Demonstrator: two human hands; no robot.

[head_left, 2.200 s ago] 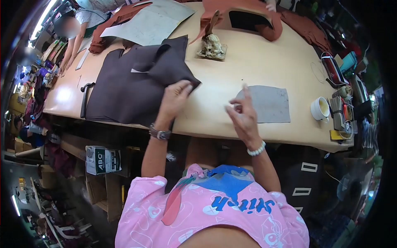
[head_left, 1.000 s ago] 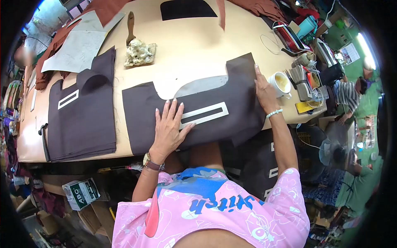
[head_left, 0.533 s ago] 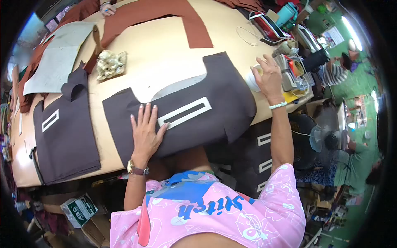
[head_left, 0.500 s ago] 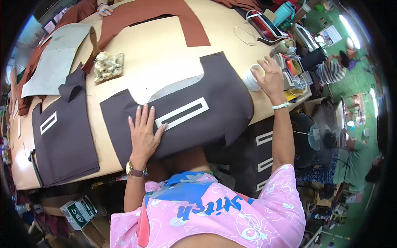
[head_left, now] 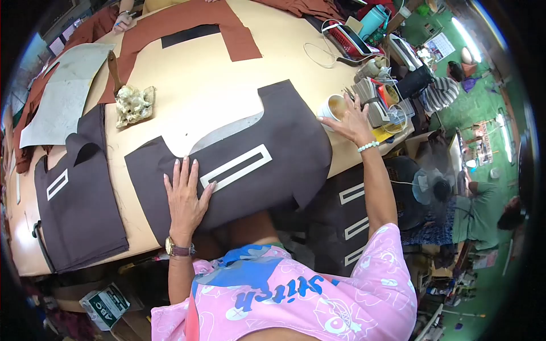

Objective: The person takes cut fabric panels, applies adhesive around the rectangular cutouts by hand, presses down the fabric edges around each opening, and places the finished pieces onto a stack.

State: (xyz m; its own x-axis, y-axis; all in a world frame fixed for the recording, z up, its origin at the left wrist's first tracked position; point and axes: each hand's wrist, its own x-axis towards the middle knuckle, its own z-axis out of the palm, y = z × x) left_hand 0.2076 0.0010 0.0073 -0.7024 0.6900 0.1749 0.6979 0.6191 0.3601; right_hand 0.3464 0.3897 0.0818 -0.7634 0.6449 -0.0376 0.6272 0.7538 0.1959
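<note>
My left hand (head_left: 185,200) lies flat, fingers stretched, on a dark brown cut fabric piece (head_left: 296,136). Its thumb touches the lower end of a white rectangular strip frame (head_left: 236,166) on that fabric. Farther right, my right hand (head_left: 352,123) is around a white cup (head_left: 323,111), thumb on the near side and fingers on the far side. Something brownish shows inside the cup. A pale grey curved template (head_left: 230,126) lies along the cut-out edge of the fabric.
On the left lie a stack of dark pieces (head_left: 79,210) and a wood-handled brush (head_left: 114,74) by a lumpy cream-coloured block (head_left: 135,105). Another person's hand (head_left: 122,21) rests near rust-coloured fabric (head_left: 242,42). Boxes, cables and a phone (head_left: 357,41) crowd the right edge.
The view has shifted slightly. My right hand has moved from over the cup to its right and near side, and the cup's inside shows more. My left hand stays on the fabric.
</note>
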